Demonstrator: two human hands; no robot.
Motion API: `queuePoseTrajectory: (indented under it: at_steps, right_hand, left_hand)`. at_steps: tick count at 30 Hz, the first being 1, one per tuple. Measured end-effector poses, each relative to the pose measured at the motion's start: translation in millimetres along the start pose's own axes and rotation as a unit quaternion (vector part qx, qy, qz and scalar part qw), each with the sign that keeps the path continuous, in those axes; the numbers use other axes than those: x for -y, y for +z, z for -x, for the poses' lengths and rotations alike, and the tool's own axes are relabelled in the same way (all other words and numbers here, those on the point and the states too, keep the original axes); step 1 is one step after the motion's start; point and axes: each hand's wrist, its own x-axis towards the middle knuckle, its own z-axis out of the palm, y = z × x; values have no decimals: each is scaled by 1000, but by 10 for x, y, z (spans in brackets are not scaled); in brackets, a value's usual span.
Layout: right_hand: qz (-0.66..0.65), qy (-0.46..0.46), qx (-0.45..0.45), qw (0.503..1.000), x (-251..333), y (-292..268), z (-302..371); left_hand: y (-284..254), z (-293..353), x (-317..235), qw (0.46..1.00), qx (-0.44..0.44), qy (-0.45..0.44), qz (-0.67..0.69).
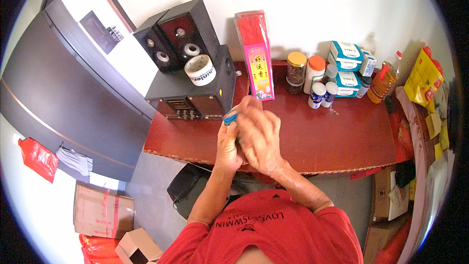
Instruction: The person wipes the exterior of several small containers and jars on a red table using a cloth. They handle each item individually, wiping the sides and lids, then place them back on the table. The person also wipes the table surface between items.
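My hands are together above the front edge of a red-brown table (pixel 337 142). My left hand (pixel 226 149) is closed around a small blue object (pixel 230 117), and its kind is too small and covered to tell. A bit of green shows between the palms. My right hand (pixel 262 134) lies over the left from the right side, its fingers bent and smeared by motion. Whether those fingers grip anything is hidden. Beyond the hands, a pink and yellow pack of red incense sticks (pixel 258 68) leans upright against the wall.
Black speakers (pixel 188 29) stand at the back left with a roll of tape (pixel 200 70) on them. Jars, bottles and boxes (pixel 348 84) line the back right, beside an oil bottle (pixel 383 84). A dark chair (pixel 188 188) stands below the table, and cartons (pixel 103 210) lie at lower left.
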Motion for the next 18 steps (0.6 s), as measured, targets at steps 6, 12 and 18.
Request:
queuePoseTrajectory:
  at_steps: [6,12,18]
  right_hand:
    - [-127,-112,71,983,157,-63,169]
    - [-330,238,-65,911,49,-157,-135]
    - [-24,0,28,999,149,133,84]
  left_hand:
    - [-313,-112,-2,973,26,-106,204]
    - [-324,-7,23,981,33,-40,186]
    - [-116,-26,10,988,-44,-61,137]
